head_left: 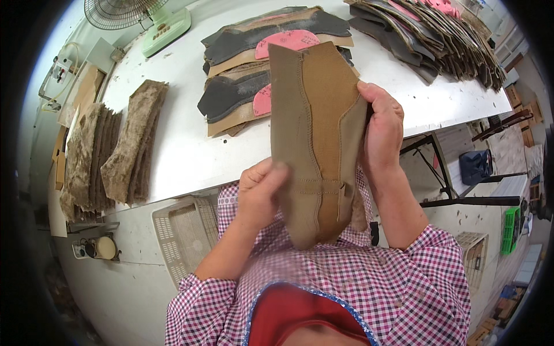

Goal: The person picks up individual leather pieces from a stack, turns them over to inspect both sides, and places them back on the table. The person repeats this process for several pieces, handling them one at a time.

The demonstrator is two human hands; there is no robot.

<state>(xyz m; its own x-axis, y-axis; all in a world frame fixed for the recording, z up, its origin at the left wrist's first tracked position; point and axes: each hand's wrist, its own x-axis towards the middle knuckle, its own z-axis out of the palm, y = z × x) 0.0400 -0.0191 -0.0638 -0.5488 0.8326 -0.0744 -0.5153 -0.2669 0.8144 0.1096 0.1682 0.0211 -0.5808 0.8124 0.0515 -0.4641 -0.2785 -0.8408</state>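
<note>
Between my two hands is a boot upper, olive-brown with a tan panel and stitched seams, held upright in front of my body. My left hand grips its left edge low down, thumb on the face. Higher up, my right hand is closed on the right edge, its thumb on the front and its other fingers mostly hidden behind. A bit of furry lining shows at the lower right of the upper. Behind it, a pile of uppers with black and pink pieces lies on the white table.
Stacks of brown furry lining pieces stand at the table's left. A larger heap of uppers lies far right. A green fan stands at the back left. Below the front edge are a plastic crate and, at right, a black metal frame.
</note>
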